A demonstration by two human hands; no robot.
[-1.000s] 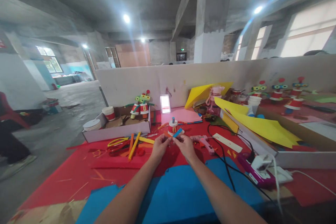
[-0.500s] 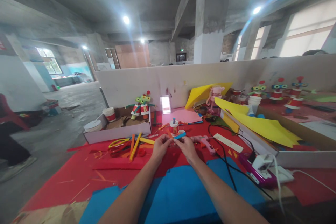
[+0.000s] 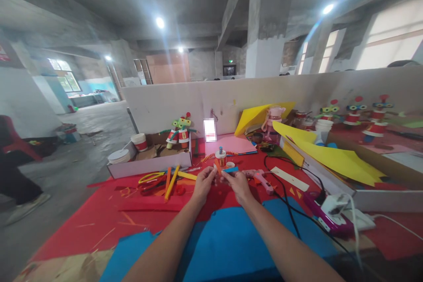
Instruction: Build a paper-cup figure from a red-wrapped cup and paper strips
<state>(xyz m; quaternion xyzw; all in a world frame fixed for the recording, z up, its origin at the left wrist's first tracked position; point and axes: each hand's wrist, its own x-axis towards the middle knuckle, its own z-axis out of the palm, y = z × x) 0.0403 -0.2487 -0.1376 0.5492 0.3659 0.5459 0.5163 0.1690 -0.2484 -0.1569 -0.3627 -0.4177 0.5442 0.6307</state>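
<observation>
My left hand (image 3: 205,181) is closed in a pinch at the lower end of an orange paper strip (image 3: 217,167), which stands up between my hands. My right hand (image 3: 237,184) is closed on a blue paper strip (image 3: 231,169) that points out to the right above its fingers. The strips come close together at the fingertips; whether they are joined I cannot make out. Just beyond stands a white paper cup figure (image 3: 220,157) with a red band, a small blue-grey coil on top and springy folded paper arms. A pink glue gun (image 3: 263,182) lies right of my right hand.
Yellow-handled scissors (image 3: 150,178) and yellow strips (image 3: 172,183) lie left. A box (image 3: 150,168) holds cups and finished figures (image 3: 183,134). At right are a box with yellow sheets (image 3: 330,156), a purple power strip (image 3: 325,218) and black cables. Blue cloth (image 3: 224,246) covers the front.
The orange strip has tilted more upright and shows longer between my fingers. The blue strip has turned flatter and shifted slightly right. Both hands stay in nearly the same place.
</observation>
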